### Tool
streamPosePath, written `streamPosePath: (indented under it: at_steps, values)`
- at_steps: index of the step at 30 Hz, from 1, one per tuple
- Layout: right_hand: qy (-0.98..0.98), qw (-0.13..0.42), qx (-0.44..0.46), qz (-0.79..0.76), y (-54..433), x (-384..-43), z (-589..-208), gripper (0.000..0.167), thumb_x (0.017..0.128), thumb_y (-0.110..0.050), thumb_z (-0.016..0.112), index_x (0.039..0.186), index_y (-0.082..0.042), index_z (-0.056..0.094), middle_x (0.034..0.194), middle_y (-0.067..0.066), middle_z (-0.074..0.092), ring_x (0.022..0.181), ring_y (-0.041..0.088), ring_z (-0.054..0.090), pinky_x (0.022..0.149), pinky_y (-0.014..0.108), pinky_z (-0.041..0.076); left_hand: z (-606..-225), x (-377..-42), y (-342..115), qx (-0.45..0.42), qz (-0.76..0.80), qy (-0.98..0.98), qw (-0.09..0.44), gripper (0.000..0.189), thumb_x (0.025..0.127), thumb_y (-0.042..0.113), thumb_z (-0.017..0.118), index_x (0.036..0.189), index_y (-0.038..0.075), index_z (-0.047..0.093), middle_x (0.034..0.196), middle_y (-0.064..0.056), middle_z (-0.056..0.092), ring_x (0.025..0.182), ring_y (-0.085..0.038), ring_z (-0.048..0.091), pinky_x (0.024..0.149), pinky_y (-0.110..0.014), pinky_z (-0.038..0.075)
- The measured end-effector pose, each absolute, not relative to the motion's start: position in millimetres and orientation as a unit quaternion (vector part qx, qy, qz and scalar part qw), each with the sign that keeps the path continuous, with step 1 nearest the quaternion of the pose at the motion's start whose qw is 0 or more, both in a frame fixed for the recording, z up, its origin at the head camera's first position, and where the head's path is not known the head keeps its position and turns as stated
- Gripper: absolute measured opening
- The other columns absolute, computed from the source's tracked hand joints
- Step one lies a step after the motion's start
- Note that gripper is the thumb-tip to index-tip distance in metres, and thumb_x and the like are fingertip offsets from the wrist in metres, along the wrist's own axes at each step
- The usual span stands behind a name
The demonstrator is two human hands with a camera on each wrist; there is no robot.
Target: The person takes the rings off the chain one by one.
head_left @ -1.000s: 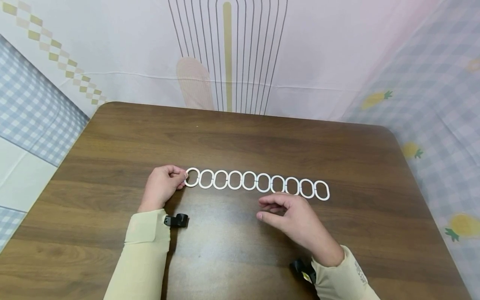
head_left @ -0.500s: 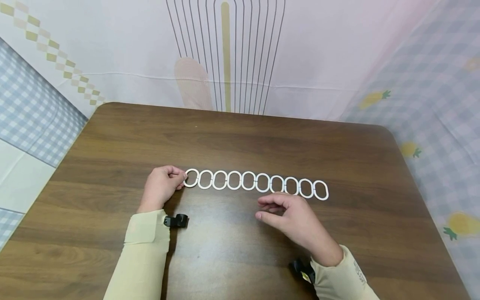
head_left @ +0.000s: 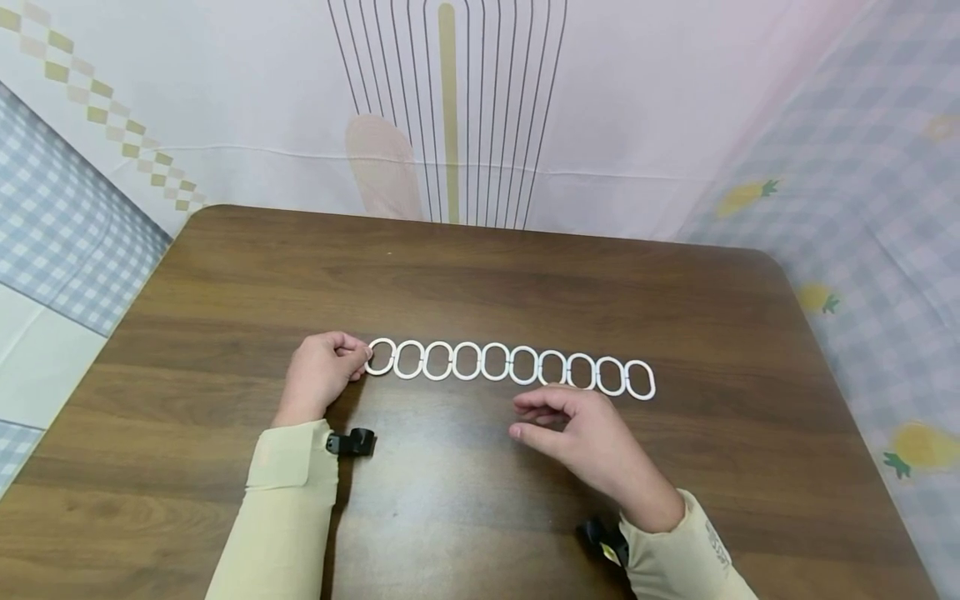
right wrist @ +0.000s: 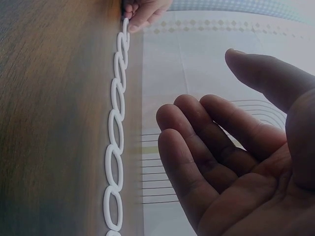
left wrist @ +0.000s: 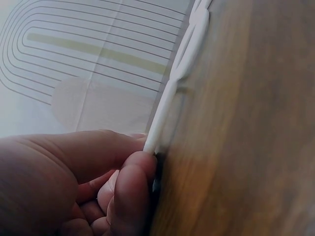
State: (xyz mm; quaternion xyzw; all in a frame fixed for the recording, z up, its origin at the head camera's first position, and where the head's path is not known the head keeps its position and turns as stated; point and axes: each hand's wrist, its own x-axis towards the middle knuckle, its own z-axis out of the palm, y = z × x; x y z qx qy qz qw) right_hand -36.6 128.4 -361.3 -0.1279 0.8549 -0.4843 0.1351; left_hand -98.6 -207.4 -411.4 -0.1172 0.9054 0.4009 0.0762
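Note:
A chain of several white oval shower curtain rings (head_left: 510,363) lies in a row across the table, each joined to its neighbour. My left hand (head_left: 318,375) pinches the outer edge of the leftmost ring (head_left: 393,357) between thumb and fingers. From the left wrist view, that ring (left wrist: 162,115) stretches away from the fingertips close to the wood. My right hand (head_left: 581,429) hovers just in front of the chain's right half, holding nothing. Its fingers are relaxed and apart from the thumb, palm showing in the right wrist view. It slightly overlaps the lower edges of some rings.
The brown wooden table (head_left: 450,283) has rounded far corners. A white patterned cloth (head_left: 637,100) hangs behind its far edge, with checked cloth (head_left: 75,233) at the left and pineapple-printed cloth at the right. Black wrist cameras (head_left: 352,442) are strapped to both cuffs.

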Motion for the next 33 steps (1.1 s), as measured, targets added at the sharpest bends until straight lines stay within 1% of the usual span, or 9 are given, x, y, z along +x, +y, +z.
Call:
streamPosePath:
  at_steps: [11,23,33]
  values:
    - [0.852,0.136,-0.125,-0.489,127.6,-36.1,-361.4,0.027,0.085,-0.017,0.081,0.107,-0.003,0.075,0.101,0.007,0.074,0.088,0.012,0.069,0.08,0.029,0.057,-413.9,-100.1,-206.6,-0.114,0.398,0.908,0.07,0.015,0.094,0.019,0.067,0.093,0.005,0.074,0.069,0.002,0.067,0.064,-0.012,0.058,0.063,-0.03,0.043]
    - [0.853,0.137,-0.127,-0.488,128.2,-35.3,-359.7,0.028,0.086,-0.018,0.081,0.108,-0.003,0.074,0.102,0.007,0.074,0.089,0.012,0.069,0.081,0.029,0.057,-415.8,-99.5,-206.5,-0.118,0.398,0.908,0.066,0.015,0.094,0.019,0.068,0.092,0.005,0.073,0.069,0.001,0.067,0.064,-0.012,0.059,0.064,-0.03,0.044]
    - [0.851,0.136,-0.126,-0.491,127.5,-36.1,-359.8,0.027,0.086,-0.017,0.081,0.108,-0.003,0.075,0.103,0.008,0.074,0.089,0.012,0.069,0.081,0.029,0.057,-414.7,-99.7,-206.8,-0.124,0.393,0.908,0.072,0.016,0.095,0.02,0.067,0.091,0.006,0.073,0.069,0.001,0.066,0.064,-0.016,0.057,0.063,-0.031,0.044]
